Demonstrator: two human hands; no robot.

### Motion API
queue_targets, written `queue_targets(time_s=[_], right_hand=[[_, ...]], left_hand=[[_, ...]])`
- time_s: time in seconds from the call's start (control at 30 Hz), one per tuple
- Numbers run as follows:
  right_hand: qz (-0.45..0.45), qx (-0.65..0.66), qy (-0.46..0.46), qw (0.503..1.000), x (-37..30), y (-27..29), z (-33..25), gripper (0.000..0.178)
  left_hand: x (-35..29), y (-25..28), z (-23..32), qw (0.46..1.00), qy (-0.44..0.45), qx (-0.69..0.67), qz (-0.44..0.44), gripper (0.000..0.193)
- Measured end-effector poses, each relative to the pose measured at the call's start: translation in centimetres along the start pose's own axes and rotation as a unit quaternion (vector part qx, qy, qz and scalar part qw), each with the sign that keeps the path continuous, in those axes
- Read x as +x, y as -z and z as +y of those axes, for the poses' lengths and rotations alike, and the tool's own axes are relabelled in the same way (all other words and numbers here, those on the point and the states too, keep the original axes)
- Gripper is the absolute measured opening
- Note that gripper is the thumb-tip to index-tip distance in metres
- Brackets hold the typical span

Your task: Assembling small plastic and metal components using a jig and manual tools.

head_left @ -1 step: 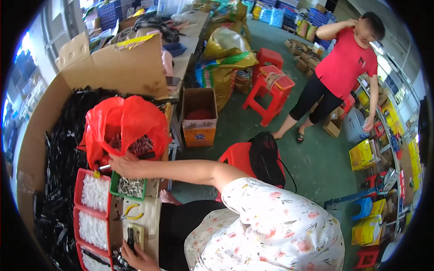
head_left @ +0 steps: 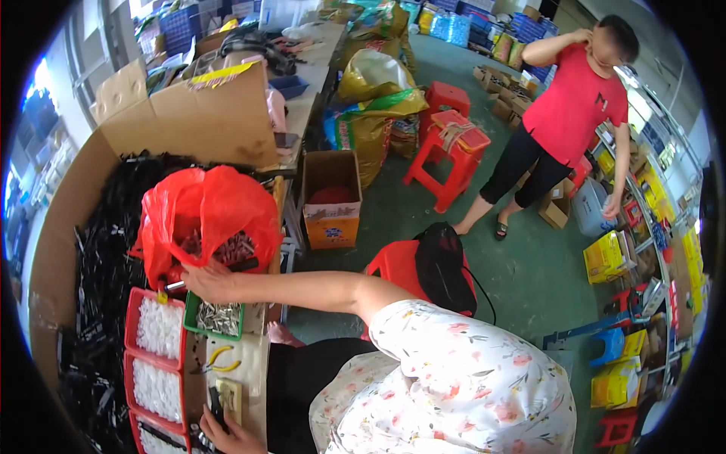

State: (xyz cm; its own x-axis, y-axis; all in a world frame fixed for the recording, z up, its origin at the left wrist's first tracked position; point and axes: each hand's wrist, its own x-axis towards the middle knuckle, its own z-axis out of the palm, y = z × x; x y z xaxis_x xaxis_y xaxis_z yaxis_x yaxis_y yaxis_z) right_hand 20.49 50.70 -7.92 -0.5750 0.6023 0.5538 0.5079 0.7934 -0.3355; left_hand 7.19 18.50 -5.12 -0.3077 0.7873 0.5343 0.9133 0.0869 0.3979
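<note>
My left hand (head_left: 231,435) closes round a slim black piece (head_left: 217,406), beside a small pale block (head_left: 230,395) on the bench board. Yellow-handled pliers (head_left: 219,359) lie just beyond. My right hand (head_left: 206,282) is closed on a tool with a silver shaft (head_left: 175,286) and a black end, beside an open red plastic bag (head_left: 208,198). Small reddish-brown parts (head_left: 236,247) show inside the bag. Below that hand, a green tray (head_left: 218,332) holds small metal parts. Red trays (head_left: 130,321) of white plastic pieces stand alongside.
A large cardboard box (head_left: 189,113) surrounds a heap of black parts (head_left: 106,250). An open carton (head_left: 331,227) stands on the floor past the bench. Red stools (head_left: 452,163) and sacks (head_left: 374,113) are farther off. A person in a red shirt (head_left: 578,106) stands near shelving.
The black piece in my left hand has shifted slightly off the pale block. My right hand keeps its place beside the bag.
</note>
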Motion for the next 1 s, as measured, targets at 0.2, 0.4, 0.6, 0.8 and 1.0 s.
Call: queue_targets(time_s=[0.2, 0.4, 0.6, 0.8, 1.0], right_hand=[[-0.029, -0.267, 0.077, 0.960, 1.7, -4.6, 1.0, 0.008], [0.010, -0.089, 0.158, 0.983, -1.1, 8.0, -3.6, 0.027], [-0.020, 0.081, 0.146, 0.986, -3.8, 8.5, -7.5, 0.031], [-0.056, 0.146, 0.179, 0.971, -5.0, 8.4, -11.3, 0.032], [-0.142, 0.138, 0.208, 0.958, -6.9, 6.5, -12.9, 0.032]], left_hand=[[0.0, 2.3, -4.1, 0.944, 0.099, -0.316, 0.014, 0.051], [1.0, 2.6, 0.3, 0.730, 0.330, -0.588, 0.113, 0.022], [1.8, 3.4, 1.2, 0.666, 0.394, -0.594, 0.222, 0.030], [1.9, 3.2, 1.2, 0.773, 0.304, -0.512, 0.220, 0.042], [0.2, -0.6, -0.5, 0.894, 0.247, -0.312, 0.203, 0.042]])
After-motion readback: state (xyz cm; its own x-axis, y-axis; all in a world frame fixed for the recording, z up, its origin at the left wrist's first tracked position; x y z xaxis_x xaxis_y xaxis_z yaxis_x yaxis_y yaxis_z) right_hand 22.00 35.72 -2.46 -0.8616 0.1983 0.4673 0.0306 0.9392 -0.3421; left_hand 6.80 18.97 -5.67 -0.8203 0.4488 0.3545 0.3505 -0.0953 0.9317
